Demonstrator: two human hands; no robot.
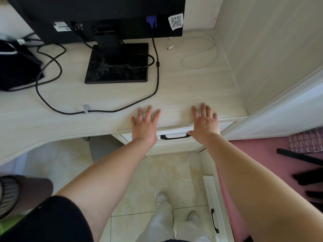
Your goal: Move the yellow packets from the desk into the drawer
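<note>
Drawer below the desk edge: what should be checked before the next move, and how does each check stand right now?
1. Left hand free: ok, flat on the desk, holding nothing.
2. Right hand free: ok, fingers straight on the desk edge.
3. Drawer open: not ok, it looks shut.
4. Handle reachable: ok, uncovered between the wrists.
5. Yellow packets located: not ok, none visible on the desk.
6. Black cable clear of hands: ok.
</note>
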